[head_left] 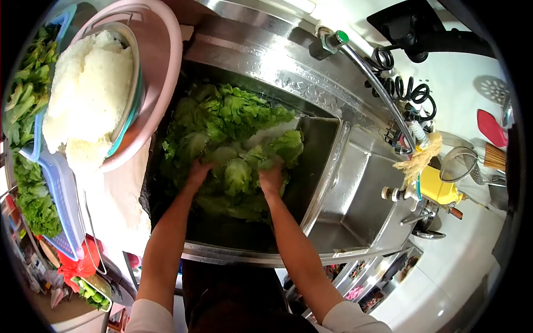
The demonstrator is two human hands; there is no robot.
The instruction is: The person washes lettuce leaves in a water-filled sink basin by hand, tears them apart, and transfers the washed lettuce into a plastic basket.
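Green leafy lettuce (239,116) floats in water in the large dark sink basin (302,211). My left hand (199,171) reaches into the leaves on the left side, its fingers mostly sunk among them. On the right, my right hand (271,176) is down in the water against the lettuce, fingers covered by leaves and water. A pale green lettuce head (237,175) lies between the two hands. Whether either hand grips leaves cannot be made out.
A second steel basin (355,188) adjoins on the right, under a faucet (377,83). To the left stand a pink tub (166,66), a bowl heaped with a white, spongy-looking mass (89,89), and blue baskets (64,205) of greens. A yellow bottle (438,186) stands at right.
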